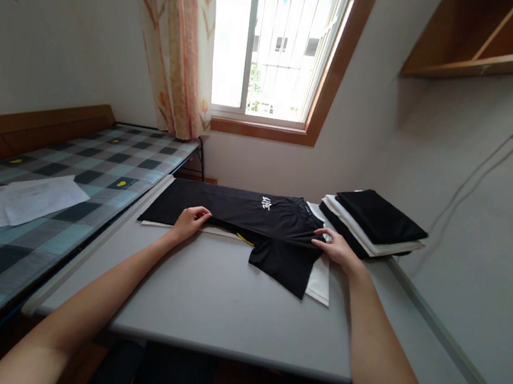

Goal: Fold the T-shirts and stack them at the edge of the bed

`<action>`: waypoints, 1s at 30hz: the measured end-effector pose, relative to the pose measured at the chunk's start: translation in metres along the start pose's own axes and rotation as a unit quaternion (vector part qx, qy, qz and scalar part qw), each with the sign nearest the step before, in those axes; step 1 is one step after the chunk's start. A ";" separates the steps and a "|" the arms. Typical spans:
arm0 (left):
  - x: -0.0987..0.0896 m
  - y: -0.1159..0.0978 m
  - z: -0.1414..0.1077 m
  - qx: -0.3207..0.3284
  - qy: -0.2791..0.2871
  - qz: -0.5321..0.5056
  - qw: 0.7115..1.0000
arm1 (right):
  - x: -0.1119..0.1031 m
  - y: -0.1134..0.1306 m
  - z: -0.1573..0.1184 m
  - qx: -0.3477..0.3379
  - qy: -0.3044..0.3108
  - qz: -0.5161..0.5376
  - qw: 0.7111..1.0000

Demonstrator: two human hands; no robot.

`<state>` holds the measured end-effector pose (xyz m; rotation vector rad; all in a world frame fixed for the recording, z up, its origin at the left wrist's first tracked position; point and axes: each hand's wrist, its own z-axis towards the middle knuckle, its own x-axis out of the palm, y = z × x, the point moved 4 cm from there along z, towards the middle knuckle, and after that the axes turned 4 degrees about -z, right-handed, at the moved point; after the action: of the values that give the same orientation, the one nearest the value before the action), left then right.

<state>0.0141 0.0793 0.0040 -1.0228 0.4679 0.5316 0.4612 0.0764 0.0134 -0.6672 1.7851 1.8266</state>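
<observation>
Black trousers point(236, 206) with white lettering lie lengthwise across the grey table point(206, 298), their waistband to the right. Under them, a black short-sleeved garment point(282, 267) sticks out toward the front, and a white garment point(321, 281) shows below that one. My left hand point(191, 220) pinches the near edge of the black trousers left of the middle. At the waistband end, my right hand point(334, 246) has its thumb and fingers closed on the trousers' near corner.
A stack of folded black and white clothes point(377, 222) stands at the table's back right. To the left is a bed with a checked cover point(144, 153) and papers point(40, 200). A curtained window point(283, 52) is behind; a wooden shelf point(491, 65) hangs upper right.
</observation>
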 end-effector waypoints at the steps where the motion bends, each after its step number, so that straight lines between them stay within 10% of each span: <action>1: 0.000 0.000 0.000 0.000 0.000 0.002 1.000 | -0.001 -0.001 0.000 0.003 -0.004 0.003 1.000; 7: 0.001 -0.005 -0.004 0.050 0.032 0.064 0.996 | 0.001 0.009 0.001 0.006 -0.091 -0.174 0.980; 10: 0.000 -0.008 -0.004 0.067 0.035 0.086 0.993 | 0.017 0.042 -0.006 -0.110 -0.168 -0.233 0.952; 16: 0.000 -0.006 -0.003 0.075 0.045 0.089 0.992 | 0.090 0.097 -0.029 -0.358 0.030 -0.121 0.926; 30: -0.006 -0.012 -0.005 0.118 0.129 0.058 0.983 | 0.117 0.092 -0.031 -0.350 -0.007 -0.157 0.924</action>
<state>0.0161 0.0686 0.0138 -0.8432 0.8060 0.4355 0.3120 0.0456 0.0059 -1.1178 0.8979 2.2037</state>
